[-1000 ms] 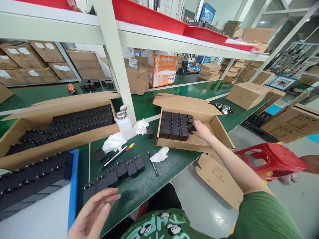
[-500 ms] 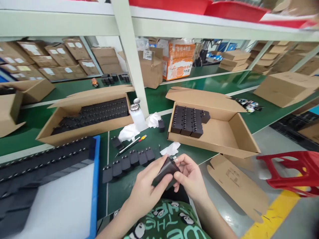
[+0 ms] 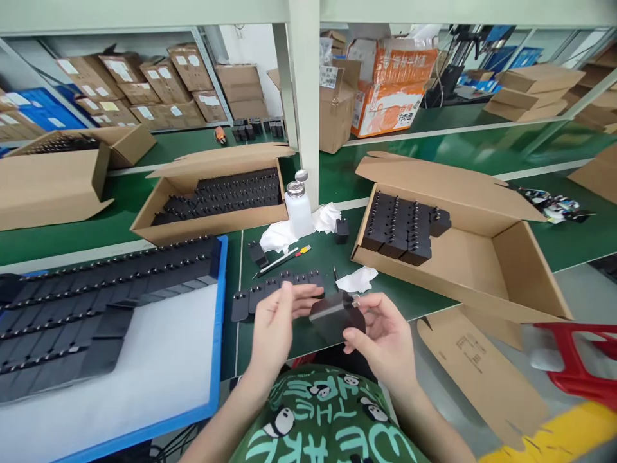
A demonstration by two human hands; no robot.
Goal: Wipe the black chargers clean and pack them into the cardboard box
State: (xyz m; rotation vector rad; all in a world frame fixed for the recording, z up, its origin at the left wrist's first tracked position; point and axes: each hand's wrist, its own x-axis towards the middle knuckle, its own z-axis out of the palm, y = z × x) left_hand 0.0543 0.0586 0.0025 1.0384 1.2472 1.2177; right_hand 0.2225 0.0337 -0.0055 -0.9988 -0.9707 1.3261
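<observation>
Both hands hold one black plug adapter [image 3: 335, 317] in front of my chest, just off the green bench's front edge. My left hand [image 3: 277, 325] grips its left side with fingers stretched over the top. My right hand [image 3: 383, 334] pinches its right end near the metal pins. Just beyond my left hand a row of several black adapters [image 3: 274, 292] lies on the bench. An open cardboard box [image 3: 475, 257] to the right has a block of black adapters [image 3: 405, 225] packed at its left end.
A blue tray [image 3: 219, 334] with rows of black adapters lies at left. Behind it stands a long open box [image 3: 159, 222] of adapters. A white dispenser bottle [image 3: 299, 209], crumpled wipes [image 3: 357, 280], a pen [image 3: 279, 260], a shelf post [image 3: 306, 96], a red stool [image 3: 578, 366] and flat cardboard [image 3: 482, 373] surround the spot.
My right hand left the box at right and joined my left hand at my chest, both now on one black adapter. The view turned left and down.
</observation>
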